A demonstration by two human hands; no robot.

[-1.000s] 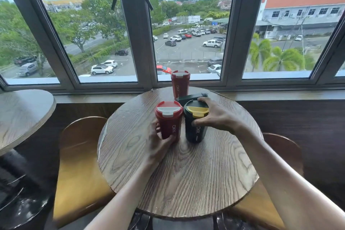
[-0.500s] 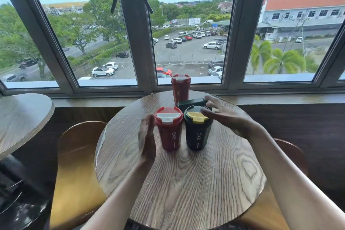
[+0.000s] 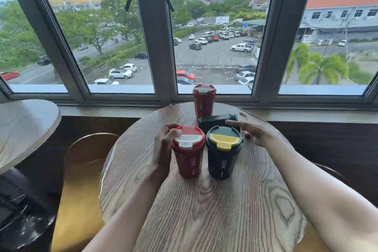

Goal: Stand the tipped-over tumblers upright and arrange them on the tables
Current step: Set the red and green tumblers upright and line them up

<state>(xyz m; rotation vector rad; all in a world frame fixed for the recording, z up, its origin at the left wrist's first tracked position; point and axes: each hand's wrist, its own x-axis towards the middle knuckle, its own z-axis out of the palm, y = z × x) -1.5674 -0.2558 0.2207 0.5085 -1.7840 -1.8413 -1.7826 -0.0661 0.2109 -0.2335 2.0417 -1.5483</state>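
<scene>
Up front, red tumbler [image 3: 189, 154] and green tumbler [image 3: 224, 152] stand upright; left hand [image 3: 163, 149] curls loosely beside the red one. Behind them the tipped tumbler [image 3: 214, 122] lies crosswise, right hand [image 3: 252, 131] spread wide, empty, nearest.

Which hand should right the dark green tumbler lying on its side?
Right hand: open, fingertips already at the tipped dark green tumbler. Left hand sits beside the near upright red tumbler.

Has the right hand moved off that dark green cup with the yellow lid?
Yes. The right hand has let go of the upright green tumbler and shifted back toward the window, reaching over the green tumbler lying on its side.
</scene>
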